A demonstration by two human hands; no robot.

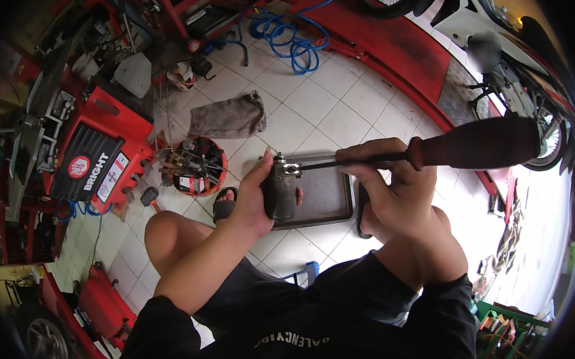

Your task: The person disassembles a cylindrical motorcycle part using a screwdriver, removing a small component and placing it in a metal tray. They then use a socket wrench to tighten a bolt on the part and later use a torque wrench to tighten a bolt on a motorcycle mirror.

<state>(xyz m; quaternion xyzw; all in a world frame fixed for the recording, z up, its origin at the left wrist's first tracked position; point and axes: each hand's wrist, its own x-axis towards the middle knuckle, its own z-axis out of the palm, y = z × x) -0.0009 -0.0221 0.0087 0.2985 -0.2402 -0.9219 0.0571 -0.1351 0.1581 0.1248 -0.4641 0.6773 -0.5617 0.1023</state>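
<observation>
My left hand (pixel 256 200) is wrapped round a dark cylindrical metal part (pixel 282 199) with a bright silver fitting at its upper end. The part looks like a small motor, though its exact kind is unclear. In my right hand (pixel 396 186) is a large screwdriver (pixel 477 144) with a dark red handle. Its long shaft points left, and the tip meets the silver fitting. My right fingers grip it around the shaft, just ahead of the handle. Below the hands, a shallow dark metal tray (pixel 350 196) lies on the tiled floor, partly hidden by them.
Left of the tray stands a round orange-rimmed container (pixel 224 166) full of tools. A dirty grey cloth (pixel 229 115) lies beyond it. A red and black machine (pixel 92 151) is at the left, coiled blue hose (pixel 299 45) at the back, and a motorcycle (pixel 505 68) at the far right.
</observation>
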